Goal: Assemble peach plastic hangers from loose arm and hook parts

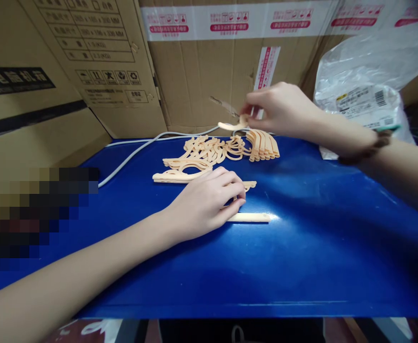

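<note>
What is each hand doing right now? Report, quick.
Left hand: fingers curled, partly hiding a straight, pale wooden strip; grip cannot be told.
Right hand: closed, holding a curved, pale wooden piece.

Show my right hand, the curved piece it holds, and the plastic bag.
Right hand (275, 108): head view, back of the hand.
Curved piece (231, 127): head view, its visible middle.
Plastic bag (362, 104): head view, its label.

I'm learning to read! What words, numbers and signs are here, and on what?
"电脑机箱": black label on left cardboard box
"MM": printed table on cardboard
"2.3(KG)": same table
Signs: umbrella, recycling arrows, below the table
Too small or blurred: white tape's red print, bag label, other box print
</note>
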Motion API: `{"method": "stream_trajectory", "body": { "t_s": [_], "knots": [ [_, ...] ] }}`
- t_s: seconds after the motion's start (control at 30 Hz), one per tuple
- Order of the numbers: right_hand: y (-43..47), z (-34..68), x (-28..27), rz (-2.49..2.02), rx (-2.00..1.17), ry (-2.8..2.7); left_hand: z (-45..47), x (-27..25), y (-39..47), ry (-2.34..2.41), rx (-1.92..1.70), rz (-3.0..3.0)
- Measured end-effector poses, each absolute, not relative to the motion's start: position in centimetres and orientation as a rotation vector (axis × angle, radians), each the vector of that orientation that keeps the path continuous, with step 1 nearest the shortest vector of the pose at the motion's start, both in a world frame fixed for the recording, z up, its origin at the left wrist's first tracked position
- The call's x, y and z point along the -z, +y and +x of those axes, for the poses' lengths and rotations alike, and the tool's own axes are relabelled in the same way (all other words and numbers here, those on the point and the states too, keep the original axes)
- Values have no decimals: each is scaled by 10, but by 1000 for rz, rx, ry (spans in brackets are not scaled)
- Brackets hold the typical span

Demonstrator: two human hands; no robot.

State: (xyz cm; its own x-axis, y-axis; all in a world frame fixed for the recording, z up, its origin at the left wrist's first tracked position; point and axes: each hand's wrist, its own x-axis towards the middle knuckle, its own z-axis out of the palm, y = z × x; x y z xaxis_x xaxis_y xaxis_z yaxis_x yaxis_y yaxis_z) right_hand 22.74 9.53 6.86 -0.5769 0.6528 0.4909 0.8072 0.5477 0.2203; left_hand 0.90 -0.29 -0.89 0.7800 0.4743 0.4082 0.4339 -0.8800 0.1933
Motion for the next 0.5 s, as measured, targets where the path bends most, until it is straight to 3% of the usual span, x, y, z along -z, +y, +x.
{"method": "stream_trajectory", "body": {
  "t_s": [0.23,0.5],
  "knots": [
    [17,261,-24,-1067,284,-2579,8,7,-3,832,-758,2845],
    [-9,253,-8,-958,452,-2616,11,7,-6,760,-806,2891]
  ]
}}
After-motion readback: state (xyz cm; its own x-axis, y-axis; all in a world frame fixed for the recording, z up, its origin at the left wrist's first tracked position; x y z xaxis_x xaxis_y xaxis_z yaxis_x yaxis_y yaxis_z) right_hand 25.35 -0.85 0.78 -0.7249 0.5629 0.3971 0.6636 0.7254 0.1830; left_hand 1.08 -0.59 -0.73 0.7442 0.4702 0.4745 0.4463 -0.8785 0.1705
